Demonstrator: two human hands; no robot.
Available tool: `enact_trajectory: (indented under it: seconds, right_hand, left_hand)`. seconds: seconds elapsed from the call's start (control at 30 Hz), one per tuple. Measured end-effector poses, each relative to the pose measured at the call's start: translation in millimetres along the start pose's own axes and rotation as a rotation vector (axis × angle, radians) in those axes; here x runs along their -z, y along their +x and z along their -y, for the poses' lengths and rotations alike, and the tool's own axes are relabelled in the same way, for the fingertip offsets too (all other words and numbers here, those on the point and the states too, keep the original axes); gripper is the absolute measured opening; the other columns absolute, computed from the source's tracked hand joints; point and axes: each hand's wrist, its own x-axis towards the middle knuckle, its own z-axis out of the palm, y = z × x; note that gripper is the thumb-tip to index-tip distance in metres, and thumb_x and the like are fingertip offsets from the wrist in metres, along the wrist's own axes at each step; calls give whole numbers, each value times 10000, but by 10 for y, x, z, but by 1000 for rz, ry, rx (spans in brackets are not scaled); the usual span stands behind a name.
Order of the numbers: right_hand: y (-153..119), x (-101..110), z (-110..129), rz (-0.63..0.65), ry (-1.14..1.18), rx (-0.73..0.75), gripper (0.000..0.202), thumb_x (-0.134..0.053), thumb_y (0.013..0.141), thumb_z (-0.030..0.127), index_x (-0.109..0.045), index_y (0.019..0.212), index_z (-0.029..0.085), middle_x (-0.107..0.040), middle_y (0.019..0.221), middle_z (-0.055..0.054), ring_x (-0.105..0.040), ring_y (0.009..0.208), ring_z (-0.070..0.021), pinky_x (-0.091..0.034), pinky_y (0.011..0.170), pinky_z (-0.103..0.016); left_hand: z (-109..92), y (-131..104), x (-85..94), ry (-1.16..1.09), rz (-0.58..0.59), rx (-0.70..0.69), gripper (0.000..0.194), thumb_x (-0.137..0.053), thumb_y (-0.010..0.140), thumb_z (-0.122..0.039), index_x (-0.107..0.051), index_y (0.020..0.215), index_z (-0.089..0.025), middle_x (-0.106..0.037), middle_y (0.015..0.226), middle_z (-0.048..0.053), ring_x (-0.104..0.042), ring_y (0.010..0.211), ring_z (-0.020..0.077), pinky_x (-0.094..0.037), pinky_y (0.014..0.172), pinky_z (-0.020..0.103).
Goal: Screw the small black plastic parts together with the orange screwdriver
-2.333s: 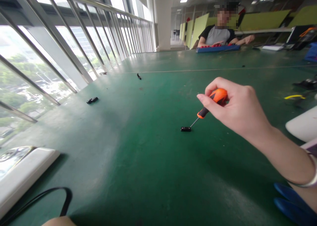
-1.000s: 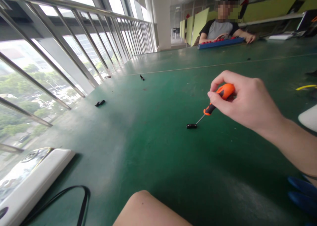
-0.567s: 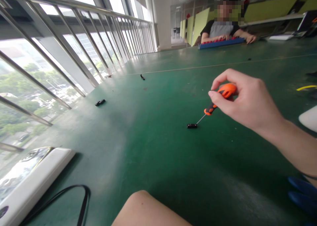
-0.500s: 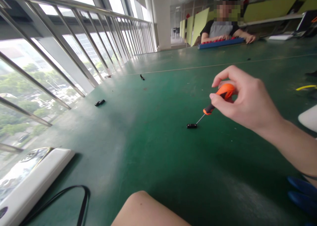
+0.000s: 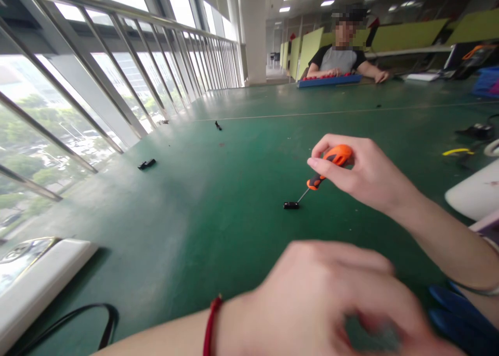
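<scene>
My right hand (image 5: 358, 171) is closed around an orange and black screwdriver (image 5: 338, 155), thumb and fingers pinching its handle. The thin shaft slants down to the left, and its tip meets the right end of a small black part (image 5: 291, 205) lying on the green tabletop (image 5: 234, 221). Close to the camera, my left hand (image 5: 331, 293), with a red cord at the wrist, stretches across the bottom to the right. Its fingers curve round a gap; their tips are smeared and partly out of frame, so whether they hold anything is unclear.
Two small black pieces (image 5: 147, 164) (image 5: 218, 126) lie farther left. A white device (image 5: 58, 273) with a black strap (image 5: 107, 319) is at lower left. Blue objects (image 5: 460, 314) and a white rounded object (image 5: 475, 189) stand right. A person (image 5: 337, 60) sits behind a blue tray (image 5: 329, 80).
My left hand has come into view, moving right across the bottom. The view has shifted slightly; my right hand keeps the screwdriver at the black part.
</scene>
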Motion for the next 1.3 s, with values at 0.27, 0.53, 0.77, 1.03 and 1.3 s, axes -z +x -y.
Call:
enact_trajectory:
  seconds: [0.27, 0.53, 0.77, 1.03, 1.3]
  right_hand:
    - [38, -31, 4, -52, 44, 27, 105, -632, 719, 267, -557, 668, 213, -574, 616, 12, -516, 578, -146, -373, 528, -269]
    - [-100, -126, -140, -181, 119, -18, 255, -599, 806, 366, -523, 613, 219, -527, 576, 6, -481, 501, -125, -370, 481, -260]
    - [-292, -276, -351, -304, 228, -19, 110, -621, 771, 266, -517, 744, 245, -546, 653, 7, -494, 496, -134, -389, 447, -268]
    - [-409, -415, -502, -248, 320, -56, 174, -545, 856, 343, -510, 727, 232, -484, 480, 50, -440, 380, -108, -319, 384, -247]
    - [-431, -449, -511, -345, 339, 29, 223, -645, 753, 248, -500, 922, 267, -510, 643, 29, -528, 539, -159, -455, 489, -306]
  left_hand:
    - [226, 887, 1588, 493, -244, 331, 382, -677, 723, -425, -610, 1011, -183, -607, 915, 50, -566, 823, 201, -479, 725, 328]
    - [499, 997, 1480, 358, -218, 329, 121, -608, 811, -277, -690, 872, -212, -609, 890, 30, -579, 820, 160, -489, 712, 266]
    - [750, 1138, 1632, 305, -287, 276, 133, -602, 817, -257, -700, 875, -189, -626, 854, 30, -579, 761, 141, -486, 707, 259]
    - [785, 1172, 1634, 313, -325, 313, 80, -602, 794, -225, -663, 805, -175, -615, 841, 29, -578, 735, 138, -493, 682, 258]
    - [793, 1177, 1627, 325, -328, 315, 76, -598, 799, -234, -650, 800, -178, -602, 848, 24, -577, 737, 136, -501, 698, 259]
